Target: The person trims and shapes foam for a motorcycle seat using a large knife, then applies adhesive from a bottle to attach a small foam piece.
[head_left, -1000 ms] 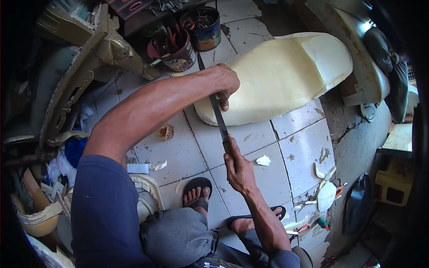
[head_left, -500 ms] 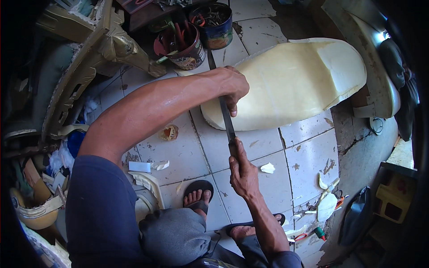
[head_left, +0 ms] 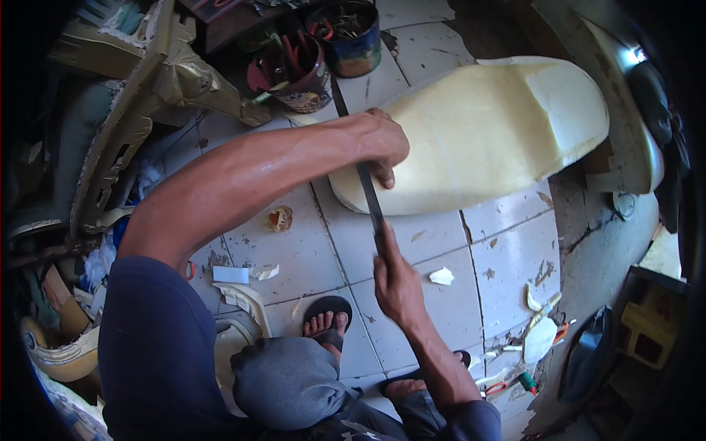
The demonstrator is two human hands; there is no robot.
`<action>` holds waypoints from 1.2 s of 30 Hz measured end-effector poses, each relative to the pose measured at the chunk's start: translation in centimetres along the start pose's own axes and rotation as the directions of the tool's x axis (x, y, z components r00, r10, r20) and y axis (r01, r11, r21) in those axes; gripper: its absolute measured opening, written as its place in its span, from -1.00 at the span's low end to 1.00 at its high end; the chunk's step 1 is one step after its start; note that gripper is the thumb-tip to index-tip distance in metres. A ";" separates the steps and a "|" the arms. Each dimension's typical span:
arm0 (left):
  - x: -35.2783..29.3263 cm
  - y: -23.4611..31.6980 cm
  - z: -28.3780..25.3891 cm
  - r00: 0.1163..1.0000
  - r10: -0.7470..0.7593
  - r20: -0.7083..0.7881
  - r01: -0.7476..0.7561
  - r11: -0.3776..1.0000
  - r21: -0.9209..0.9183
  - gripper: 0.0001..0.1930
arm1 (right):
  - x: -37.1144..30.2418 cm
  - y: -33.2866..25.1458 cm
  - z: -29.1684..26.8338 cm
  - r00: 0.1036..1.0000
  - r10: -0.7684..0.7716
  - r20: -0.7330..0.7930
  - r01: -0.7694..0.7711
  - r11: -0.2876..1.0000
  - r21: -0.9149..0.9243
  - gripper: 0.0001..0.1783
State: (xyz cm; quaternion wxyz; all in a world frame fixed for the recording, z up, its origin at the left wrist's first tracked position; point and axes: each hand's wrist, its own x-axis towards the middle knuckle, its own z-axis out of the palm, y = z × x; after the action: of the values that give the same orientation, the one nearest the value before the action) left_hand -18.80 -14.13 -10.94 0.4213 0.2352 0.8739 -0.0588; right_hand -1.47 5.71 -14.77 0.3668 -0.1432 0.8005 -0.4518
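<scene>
A long cream foam pad point(head_left: 471, 132), shaped like a seat cushion, lies on the floor in front of me. My left hand point(head_left: 382, 143) reaches across from the left and presses on its near left end, fingers curled and partly hidden. Below it, my right hand point(head_left: 398, 283) is closed round the dark handle of a long knife point(head_left: 373, 202). The narrow dark blade slants up and left, along the pad's left end and under my left wrist. Its far part shows beyond the forearm, near the tubs. Where the edge meets the foam is hidden by my hand.
A reddish tub of tools point(head_left: 305, 81) and a blue tub point(head_left: 353, 44) stand beyond the pad. Carved gold-coloured furniture point(head_left: 191, 81) fills the left. Foam scraps point(head_left: 540, 339), a white piece point(head_left: 441, 276) and a light-blue block point(head_left: 231, 275) lie on the tiles point(head_left: 294, 235).
My right hand and the knife have shifted slightly up and left. My left elbow has moved a little left, while the left hand stays on the pad's end.
</scene>
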 end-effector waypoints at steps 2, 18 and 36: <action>-1.1 -0.9 0.5 0.998 -0.012 -0.060 0.010 0.999 -0.042 -0.44 | -4.3 4.2 2.0 0.989 -0.127 -0.081 0.122 0.990 -0.066 -0.27; -0.1 -2.6 1.8 0.982 0.092 -0.165 -0.103 0.993 -0.055 -0.38 | -0.6 1.7 1.3 0.995 -0.092 0.033 0.091 0.996 0.017 -0.26; 0.0 -3.0 3.0 0.973 0.089 -0.212 -0.121 0.982 -0.142 -0.36 | -8.2 6.5 5.0 0.997 -0.072 -0.036 0.057 0.952 -0.302 -0.22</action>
State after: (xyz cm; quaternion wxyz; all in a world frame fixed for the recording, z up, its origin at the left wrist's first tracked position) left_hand -18.08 -17.68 -13.10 0.3484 0.2527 0.9009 0.0559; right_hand 8.42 10.82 -17.97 0.3070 -0.2128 0.8631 -0.3398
